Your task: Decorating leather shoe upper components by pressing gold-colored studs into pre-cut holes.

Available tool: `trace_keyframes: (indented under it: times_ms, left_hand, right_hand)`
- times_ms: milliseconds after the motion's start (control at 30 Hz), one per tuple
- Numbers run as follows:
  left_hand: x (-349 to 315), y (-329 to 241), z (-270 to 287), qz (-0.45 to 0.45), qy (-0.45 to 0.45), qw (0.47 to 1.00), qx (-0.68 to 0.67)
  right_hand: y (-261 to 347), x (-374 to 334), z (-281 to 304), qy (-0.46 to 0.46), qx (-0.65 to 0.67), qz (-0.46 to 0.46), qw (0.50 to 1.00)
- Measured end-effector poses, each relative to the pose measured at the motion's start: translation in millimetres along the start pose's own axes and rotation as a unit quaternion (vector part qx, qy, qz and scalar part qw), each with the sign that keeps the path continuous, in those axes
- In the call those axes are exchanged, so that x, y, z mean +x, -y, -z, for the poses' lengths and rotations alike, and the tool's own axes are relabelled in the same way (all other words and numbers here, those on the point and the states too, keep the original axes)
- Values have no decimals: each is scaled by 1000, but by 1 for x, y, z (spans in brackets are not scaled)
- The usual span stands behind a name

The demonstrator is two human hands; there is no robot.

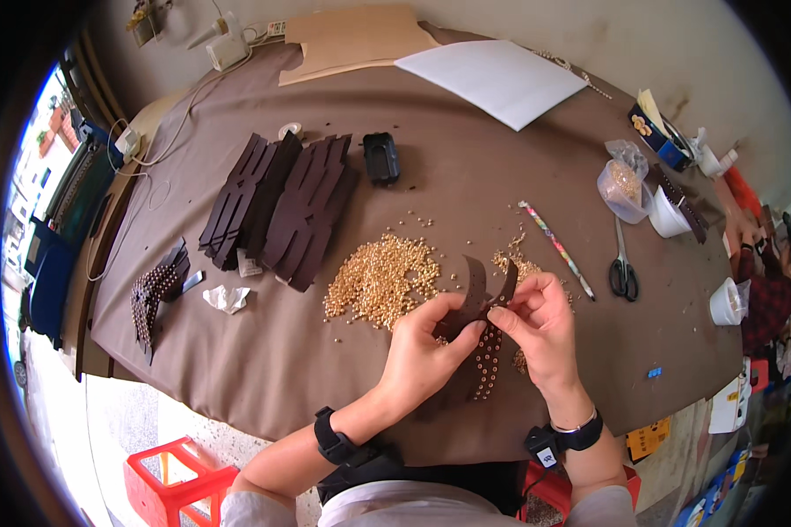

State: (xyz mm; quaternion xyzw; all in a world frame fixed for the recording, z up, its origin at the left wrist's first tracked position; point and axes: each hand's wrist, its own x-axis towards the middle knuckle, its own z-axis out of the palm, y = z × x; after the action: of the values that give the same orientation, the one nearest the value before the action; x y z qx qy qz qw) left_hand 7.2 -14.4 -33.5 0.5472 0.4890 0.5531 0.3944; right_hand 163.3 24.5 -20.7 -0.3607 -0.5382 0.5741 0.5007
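Note:
My left hand [429, 344] is closed on a dark brown leather piece [475, 279] cut into curved strips. Rows of small gold studs run down its lower strips, which hang below my fingers. At the upper part of the same piece, my right hand [543, 327] pinches with thumb and fingers; whether a loose stud is between them is too small to tell. A large heap of gold studs [383, 279] lies just left of the piece. Another, smaller heap of similar studs [523, 263] is partly hidden behind my right hand.
Stacks of cut leather pieces [312, 206], a black tray [381, 160] and studded pieces [156, 294] lie on the left. Rightward are a patterned pencil [558, 250], scissors [622, 270] and a plastic tub [624, 195]. White sheet [497, 81] lies at the back.

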Motion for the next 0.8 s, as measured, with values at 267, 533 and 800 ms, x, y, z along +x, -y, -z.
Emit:
trace_keyframes:
  times_ms: [267, 533, 800]
  left_hand:
    - [-2, 3, 1, 34, 17, 997, -71]
    - [-2, 9, 0, 19, 33, 992, -117]
    - [1, -2, 2, 129, 49, 968, -209]
  right_hand:
    - [2, -2, -3, -5, 32, -5, 999]
    - [-5, -5, 0, -10, -27, 49, 998]
    - [3, -2, -3, -5, -27, 27, 999]
